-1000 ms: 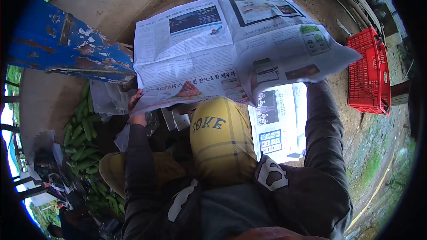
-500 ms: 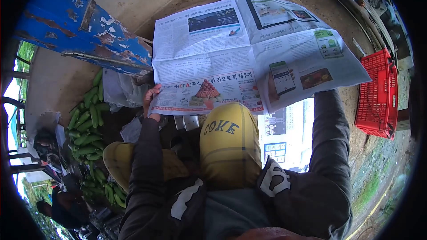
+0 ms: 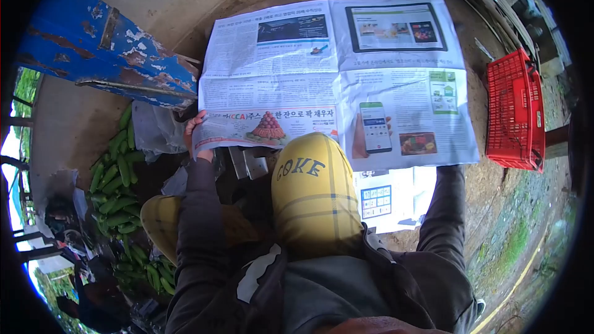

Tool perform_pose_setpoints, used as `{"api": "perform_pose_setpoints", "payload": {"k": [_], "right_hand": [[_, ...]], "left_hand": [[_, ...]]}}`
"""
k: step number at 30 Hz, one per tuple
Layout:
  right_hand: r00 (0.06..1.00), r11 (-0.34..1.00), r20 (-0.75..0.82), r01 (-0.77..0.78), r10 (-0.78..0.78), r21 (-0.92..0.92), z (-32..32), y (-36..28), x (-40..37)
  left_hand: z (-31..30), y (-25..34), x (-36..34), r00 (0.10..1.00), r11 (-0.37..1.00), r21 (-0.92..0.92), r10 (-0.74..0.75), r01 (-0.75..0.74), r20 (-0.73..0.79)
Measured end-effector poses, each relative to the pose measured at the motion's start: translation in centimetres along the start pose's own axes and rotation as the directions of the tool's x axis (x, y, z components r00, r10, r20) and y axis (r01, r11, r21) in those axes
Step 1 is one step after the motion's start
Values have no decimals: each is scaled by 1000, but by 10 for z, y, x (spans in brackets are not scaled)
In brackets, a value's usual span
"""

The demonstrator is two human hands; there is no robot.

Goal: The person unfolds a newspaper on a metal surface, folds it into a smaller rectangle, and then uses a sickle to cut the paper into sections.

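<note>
A large printed newspaper sheet (image 3: 272,89) is spread wide in front of me, creased down the middle and across. My left hand (image 3: 193,133) is closed on its lower left edge, fingers folded over the paper. The right sleeve (image 3: 447,195) runs up beneath the lower right part of the sheet, which hides my right hand. Below that part lies another newspaper page (image 3: 396,198) on the ground. My knee in yellow trousers (image 3: 312,192) rises at the sheet's lower middle edge.
Long green fruits or vegetables (image 3: 114,179) lie piled at the left, beside clear plastic (image 3: 158,130). A peeling blue metal beam (image 3: 93,40) juts in from the upper left. At the right stands a red plastic crate (image 3: 515,111). Another person (image 3: 93,300) is at lower left.
The sheet's right side has come down and flattened, its tablet and phone pictures now facing me squarely. My right arm has moved lower and inward. The left hand keeps its hold.
</note>
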State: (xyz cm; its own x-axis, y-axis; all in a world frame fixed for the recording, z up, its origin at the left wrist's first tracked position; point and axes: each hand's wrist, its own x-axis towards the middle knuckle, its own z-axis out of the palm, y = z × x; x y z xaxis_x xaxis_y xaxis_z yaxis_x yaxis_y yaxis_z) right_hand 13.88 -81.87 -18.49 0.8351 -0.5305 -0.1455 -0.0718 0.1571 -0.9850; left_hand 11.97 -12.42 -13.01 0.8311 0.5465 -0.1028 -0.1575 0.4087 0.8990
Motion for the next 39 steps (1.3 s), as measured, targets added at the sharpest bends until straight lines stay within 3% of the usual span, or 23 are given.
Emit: {"api": "perform_pose_setpoints", "payload": {"k": [2, 3, 4, 6, 8, 11, 14, 18, 21, 22, 23, 24, 25, 26, 27, 28, 30, 33, 36, 38, 39], "right_hand": [[981, 938, -156, 54, -114, -343, -39, 9, -12], [947, 834, -272, -7, -173, -551, -62, 15, -23], [842, 623, -497, -276, -211, -732, -89, 19, -36], [857, 349, -489, -414, -161, -840, -96, 15, -89], [839, 390, -530, -450, -123, -803, -111, 40, -131], [815, 299, -579, -548, -21, -781, -128, 90, -176], [832, 312, -552, -541, 60, -781, -111, 122, -208], [785, 266, -593, -619, 180, -739, -87, 147, -218], [819, 167, -571, -557, -51, -814, -73, 162, -212], [849, 193, -525, -506, -60, -841, -60, 147, -206], [890, 383, -447, -384, -86, -840, -58, 158, -190], [919, 553, -373, -246, -127, -796, -63, 183, -172], [966, 908, -257, -117, 10, -402, -57, 199, -154], [914, 922, -165, -383, 370, -56, -15, 138, -172], [860, 825, 46, -502, 509, 261, 5, 128, -166], [827, 721, 237, -562, 510, 407, 29, 102, -169], [831, 666, 260, -551, 491, 503, 69, 75, -165], [864, 735, 305, -501, 400, 456, 107, 56, -154], [861, 766, -22, -440, 508, 468, 113, 67, -134], [889, 794, -81, -357, 450, 493, 117, 60, -122], [909, 815, -95, -312, 405, 489, 120, 57, -116]], "left_hand": [[3, 0, -2, 1000, 1000, -28, -9, 9, 5], [-7, -5, 2, 1000, 999, -42, 1, 0, 18], [-13, -9, 6, 999, 998, -55, 12, -10, 31], [-17, -12, 8, 999, 1000, -5, 12, -12, 30], [-14, -13, 5, 1000, 1000, 28, -10, 10, 5], [-12, -17, -2, 998, 997, 47, -53, 55, -46], [-21, -22, 5, 996, 995, 65, -78, 81, -46], [-23, -25, -1, 993, 993, 42, -107, 109, -48], [-45, -46, 16, 987, 985, -79, -158, 156, -29], [-52, -49, 22, 982, 974, -130, -187, 183, -20], [-49, -48, 23, 961, 941, -206, -276, 268, -10], [-48, -47, 22, 951, 923, -236, -308, 305, 26], [-47, -46, 21, 939, 902, -264, -339, 343, 64], [-47, -46, 19, 924, 877, -290, -369, 383, 104], [-41, -42, 13, 920, 880, -268, -381, 392, 92], [-30, -33, 5, 916, 882, -247, -393, 400, 81], [-10, -20, -7, 923, 902, -197, -382, 384, 51], [-13, -20, -4, 942, 930, -153, -334, 335, 31], [-46, -45, 21, 937, 912, -214, -341, 349, 71], [-34, -33, 7, 921, 886, -253, -379, 389, 91], [-39, -42, 5, 975, 958, -188, -206, 218, 80]]}}
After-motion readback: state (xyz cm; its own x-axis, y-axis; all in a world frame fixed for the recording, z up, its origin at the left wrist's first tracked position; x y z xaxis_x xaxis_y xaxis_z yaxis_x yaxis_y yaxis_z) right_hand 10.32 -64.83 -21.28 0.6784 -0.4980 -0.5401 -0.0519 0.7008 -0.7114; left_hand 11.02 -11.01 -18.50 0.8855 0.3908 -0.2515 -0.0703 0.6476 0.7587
